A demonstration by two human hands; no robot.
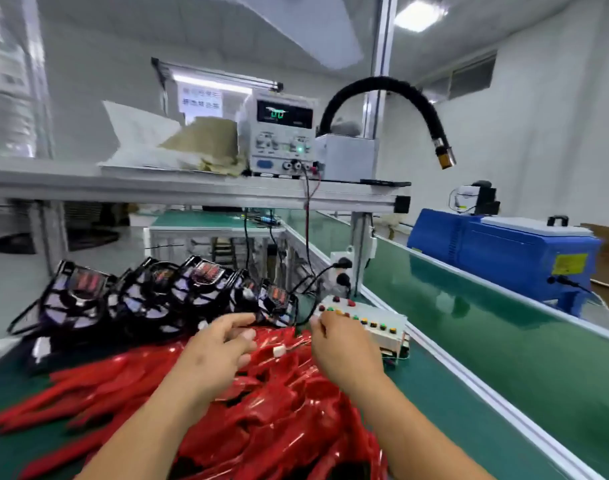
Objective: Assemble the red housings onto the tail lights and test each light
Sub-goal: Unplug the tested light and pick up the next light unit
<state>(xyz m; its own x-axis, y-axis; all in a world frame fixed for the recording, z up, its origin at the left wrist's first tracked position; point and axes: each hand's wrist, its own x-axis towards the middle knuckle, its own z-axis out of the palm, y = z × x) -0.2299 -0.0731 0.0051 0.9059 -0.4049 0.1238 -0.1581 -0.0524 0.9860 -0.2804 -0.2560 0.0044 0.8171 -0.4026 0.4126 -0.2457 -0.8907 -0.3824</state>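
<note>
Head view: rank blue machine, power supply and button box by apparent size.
1. Blue machine, clearly largest.
2-3. Power supply and button box look about alike. The box is nearer the camera and partly hidden by the right hand, so I won't rank those two.

Little reads clearly. At twelve o'clock the power supply (281, 133) display shows green digits, seemingly "00". At eleven o'clock a white sign (200, 98) bears dark characters, too blurred to read. At three o'clock a yellow label (569, 264) on the blue machine (497, 247) is illegible.
</note>
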